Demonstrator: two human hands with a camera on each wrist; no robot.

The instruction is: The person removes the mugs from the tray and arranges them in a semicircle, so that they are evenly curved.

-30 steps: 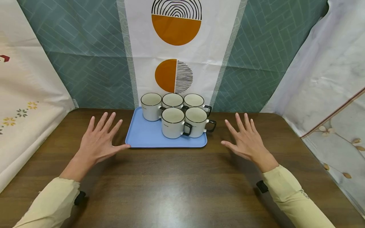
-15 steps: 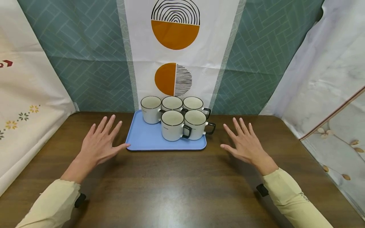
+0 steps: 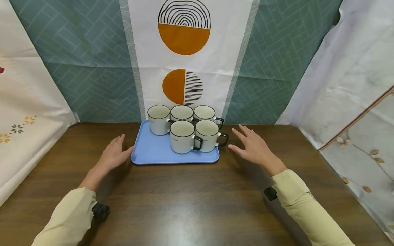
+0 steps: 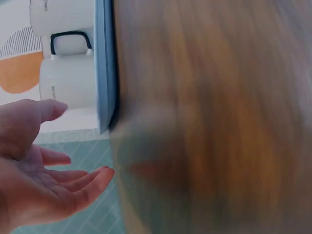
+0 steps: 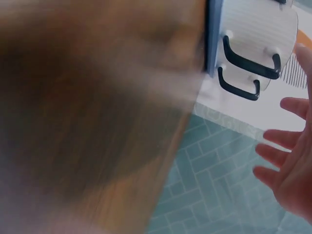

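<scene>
In the head view, a light blue tray (image 3: 150,152) lies on the table against the back cloth. Several white enamel-look mugs with black rims and black handles stand upright on it, among them a back-left mug (image 3: 158,123), a front-middle mug (image 3: 181,140) and a front-right mug (image 3: 207,139). Beside the tray's left edge is my left hand (image 3: 113,155), thumb close to the tray, fingers extended and holding nothing. My right hand (image 3: 253,147), fingers spread and empty, hovers just right of the front-right mug's handle. Whether the left thumb touches the tray, I cannot tell.
A brown wooden table (image 3: 181,205) spreads in front of the tray. Behind it hangs a green cloth (image 3: 92,92) with a white printed panel (image 3: 221,41). Pale cloths close off the left and right sides. Each wrist wears a small black device.
Both hands have turned inward from palm-down, spread poses. My right hand has moved left, nearer the mugs; my left hand now stands more on its edge. The tray and mugs stay put.
</scene>
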